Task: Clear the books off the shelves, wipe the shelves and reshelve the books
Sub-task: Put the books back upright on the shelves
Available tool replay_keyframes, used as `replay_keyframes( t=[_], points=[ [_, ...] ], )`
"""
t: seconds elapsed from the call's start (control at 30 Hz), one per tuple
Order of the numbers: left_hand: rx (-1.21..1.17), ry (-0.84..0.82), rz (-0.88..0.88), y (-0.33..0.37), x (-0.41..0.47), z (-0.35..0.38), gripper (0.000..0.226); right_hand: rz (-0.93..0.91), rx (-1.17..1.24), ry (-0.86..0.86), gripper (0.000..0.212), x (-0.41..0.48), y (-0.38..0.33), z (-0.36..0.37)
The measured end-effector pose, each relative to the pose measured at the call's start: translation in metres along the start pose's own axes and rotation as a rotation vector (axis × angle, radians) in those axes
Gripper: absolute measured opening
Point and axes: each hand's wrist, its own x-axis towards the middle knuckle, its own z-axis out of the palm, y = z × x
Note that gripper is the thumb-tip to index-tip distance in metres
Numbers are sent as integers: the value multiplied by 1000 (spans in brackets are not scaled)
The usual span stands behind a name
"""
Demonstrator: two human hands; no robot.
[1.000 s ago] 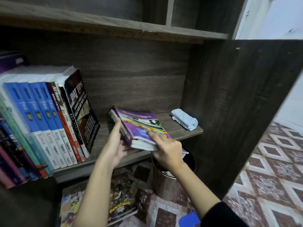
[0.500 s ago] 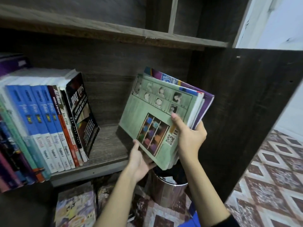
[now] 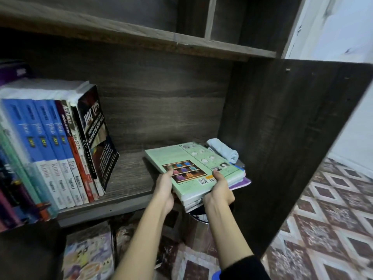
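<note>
A small stack of thin books (image 3: 193, 164), green back cover on top, lies flat at the right end of the wooden shelf (image 3: 129, 178), its near edge overhanging the shelf front. My left hand (image 3: 166, 184) grips the stack's near left corner, thumb on the cover. My right hand (image 3: 219, 188) grips the near right edge, thumb on top. A rolled light-blue cloth (image 3: 222, 150) lies behind the stack against the right side panel. A row of upright books (image 3: 50, 150) fills the shelf's left part, the last one, a black book (image 3: 99, 138), leaning.
The dark side panel (image 3: 282, 148) stands close on the right. A metal bin (image 3: 196, 225) sits under the shelf's right end. Magazines (image 3: 88, 257) lie on the patterned floor (image 3: 327, 229) below. The upper shelf board (image 3: 141, 35) hangs overhead.
A second ago the stack lay purple cover up; I lifted and turned it over, held it upright, and now it lies flat on the shelf, green back cover up.
</note>
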Motion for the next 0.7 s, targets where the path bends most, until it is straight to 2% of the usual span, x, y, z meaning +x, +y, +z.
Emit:
replay_keyframes(
  t=[0.13, 0.33, 0.43, 0.53, 0.6, 0.7],
  points=[
    [132, 58, 43, -2, 6, -4, 20, 25, -10, 19, 24, 7, 11, 1],
    [406, 83, 79, -9, 6, -16, 27, 63, -21, 59, 35, 18, 26, 2],
    [566, 86, 120, -16, 8, -21, 24, 67, -70, 75, 57, 26, 29, -2],
    [700, 78, 152, -22, 11, -25, 18, 74, -174, 43, 67, 36, 26, -6],
    [767, 105, 179, -28, 17, -26, 24, 84, -250, -7, 75, 42, 24, -10],
    [827, 152, 178, -35, 29, -29, 33, 135, -417, -73, 107, 71, 35, -24]
  ],
)
